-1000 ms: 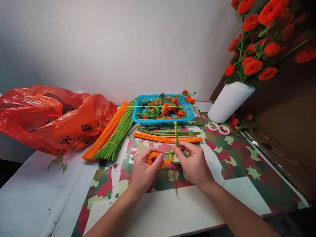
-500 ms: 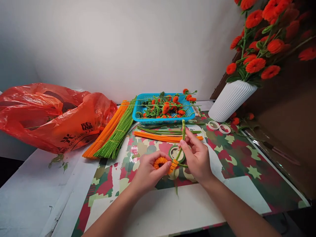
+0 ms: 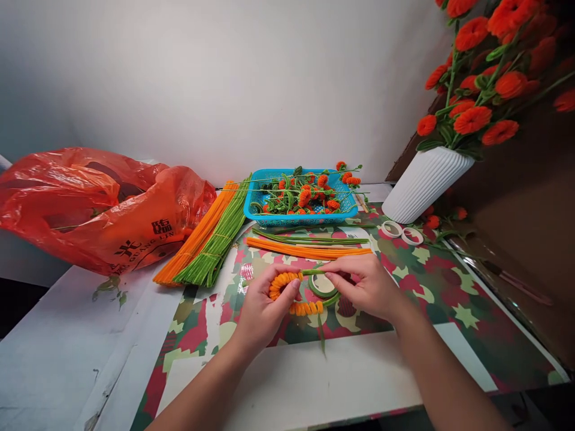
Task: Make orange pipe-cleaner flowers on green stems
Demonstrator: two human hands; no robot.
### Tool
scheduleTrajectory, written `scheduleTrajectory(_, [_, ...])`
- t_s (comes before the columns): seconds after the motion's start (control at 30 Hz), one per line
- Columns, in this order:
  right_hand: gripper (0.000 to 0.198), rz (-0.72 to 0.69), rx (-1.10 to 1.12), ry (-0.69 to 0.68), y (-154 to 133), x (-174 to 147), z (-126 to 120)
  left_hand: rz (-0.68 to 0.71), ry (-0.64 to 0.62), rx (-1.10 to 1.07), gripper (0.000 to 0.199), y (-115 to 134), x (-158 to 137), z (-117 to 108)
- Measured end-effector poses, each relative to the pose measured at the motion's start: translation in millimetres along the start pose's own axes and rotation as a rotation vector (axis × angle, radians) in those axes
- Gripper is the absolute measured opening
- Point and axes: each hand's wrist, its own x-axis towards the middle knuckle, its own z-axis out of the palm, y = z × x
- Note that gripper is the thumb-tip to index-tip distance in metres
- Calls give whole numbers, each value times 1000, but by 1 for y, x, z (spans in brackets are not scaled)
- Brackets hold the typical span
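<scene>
Between the thumb and fingers of my left hand (image 3: 265, 305) is a coiled orange pipe cleaner (image 3: 306, 308), curled into a ring with a loose coiled tail trailing to the right. My right hand (image 3: 366, 286) pinches a green pipe cleaner (image 3: 313, 272), which runs level from the orange coil to my right fingertips. Another green length curves out from the end of the coil's tail and passes below my right fingers. Just behind my hands, a roll of green tape (image 3: 323, 285) lies on the table, partly covered, and a thin green strip hangs down below the coil.
A blue basket (image 3: 300, 221) of orange flowers stands behind, with orange pipe cleaners (image 3: 305, 248) before it. Bundled green pipe cleaners (image 3: 220, 239) and a red plastic bag (image 3: 148, 239) lie left. At right stand a white vase (image 3: 424, 182) and white tape rolls (image 3: 411, 236).
My right hand has turned, bringing the green pipe cleaner from upright to level. The orange ring has turned in my left hand, and its coiled tail shows more. The view has shifted slightly.
</scene>
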Motion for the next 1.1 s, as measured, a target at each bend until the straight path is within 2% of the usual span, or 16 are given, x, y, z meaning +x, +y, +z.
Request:
scheduleTrajectory(0.17, [23,6,22,-43,0,0,-2,1,10,24,29,-2,0,0])
scheduleTrajectory(0.5, [24,-2,74,-73,-8,1,9,8,-71,56,25,2,-2,3])
scheduleTrajectory(0.57, [23,45,88,-13,-9,1,12,14,-14,5,32,3,-1,3])
scheduleTrajectory(0.67, [20,139,113,116,-10,1,15,21,148,-103,45,4,0,3])
scheduleTrajectory(0.77, [20,218,141,133,-12,1,18,18,264,-108,38,4,2,2])
scheduleTrajectory(0.83, [18,252,154,121,-12,0,21,11,296,-68,34,4,2,1])
scheduleTrajectory(0.93, [12,273,156,117,-10,1,23,2,279,-29,33,4,3,-1])
scheduleTrajectory(1.1, [13,304,175,125,-4,2,21,-4,166,-20,28,5,4,-4])
